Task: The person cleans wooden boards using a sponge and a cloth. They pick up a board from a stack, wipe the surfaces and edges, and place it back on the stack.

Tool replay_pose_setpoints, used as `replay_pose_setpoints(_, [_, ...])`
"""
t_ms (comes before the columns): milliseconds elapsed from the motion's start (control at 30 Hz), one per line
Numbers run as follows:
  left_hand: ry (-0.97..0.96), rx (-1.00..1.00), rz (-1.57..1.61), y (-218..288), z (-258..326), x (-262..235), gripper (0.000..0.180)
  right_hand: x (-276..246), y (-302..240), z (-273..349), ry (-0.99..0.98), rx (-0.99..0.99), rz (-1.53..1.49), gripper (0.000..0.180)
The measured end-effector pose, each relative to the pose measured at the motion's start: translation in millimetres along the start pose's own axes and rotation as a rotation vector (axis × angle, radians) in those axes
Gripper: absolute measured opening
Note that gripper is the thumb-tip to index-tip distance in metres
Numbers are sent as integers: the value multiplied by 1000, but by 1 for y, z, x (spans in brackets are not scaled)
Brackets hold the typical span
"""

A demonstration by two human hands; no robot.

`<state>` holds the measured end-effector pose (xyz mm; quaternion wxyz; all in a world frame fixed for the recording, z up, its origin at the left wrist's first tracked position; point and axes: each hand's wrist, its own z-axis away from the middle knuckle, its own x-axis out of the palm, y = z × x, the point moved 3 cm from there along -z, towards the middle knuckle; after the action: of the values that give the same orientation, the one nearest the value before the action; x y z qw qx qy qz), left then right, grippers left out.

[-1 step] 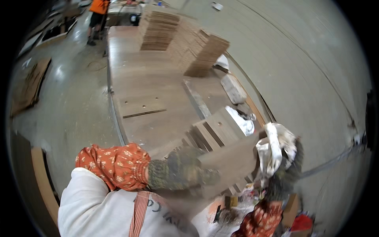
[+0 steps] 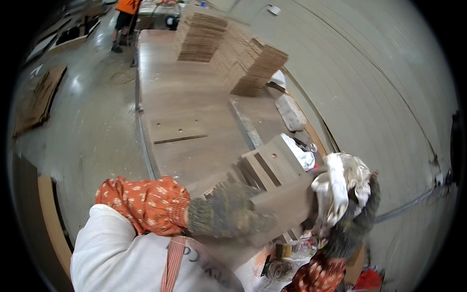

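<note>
My left hand (image 2: 228, 210), in a dark grey-green knitted glove, is closed on a flat wooden board (image 2: 288, 198) held over the near part of the table. Motion blurs its fingers. A bunched white cloth (image 2: 339, 187) is in my right hand (image 2: 351, 228), also gloved, at the right end of that board. The cloth covers most of the right fingers. Beyond the board lie several wooden pieces (image 2: 284, 158), one with a small hole. A thin wooden strip (image 2: 181, 139) rests farther left on the tabletop.
Tall stacks of thin boards (image 2: 202, 36) stand at the far end of the brown table (image 2: 185, 92). A white block-shaped package (image 2: 291, 113) and another white cloth (image 2: 299, 153) lie along its right edge. Far left, a person in orange (image 2: 127, 7) stands on the floor.
The whole view has shifted slightly. My right hand and the white cloth have moved a little to the right; the board stays in my left hand.
</note>
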<state>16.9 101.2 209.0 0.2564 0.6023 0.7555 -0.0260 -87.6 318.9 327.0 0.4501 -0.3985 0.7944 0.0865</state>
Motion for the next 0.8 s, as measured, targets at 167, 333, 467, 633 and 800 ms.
replay_pose_setpoints(167, [-237, -362, 421, 6, -11, -35, 52, 4, 15, -15, 88, -176, 418, 50])
replay_pose_setpoints(333, [-194, -93, -614, -3, 44, -112, 53, -16, -1, -21, 222, 1, 192, 48])
replay_pose_setpoints(467, [-404, -119, -1118, -4, 46, -147, 47, 9, -24, 7, 185, -24, 193, 46])
replay_pose_setpoints(633, [-418, 39, -1176, -16, 52, -144, 49, 22, -32, 12, 158, -26, 194, 44])
replay_pose_setpoints(800, [-233, 307, -962, -53, 5, -123, 53, 15, -15, -6, 176, 52, 134, 42])
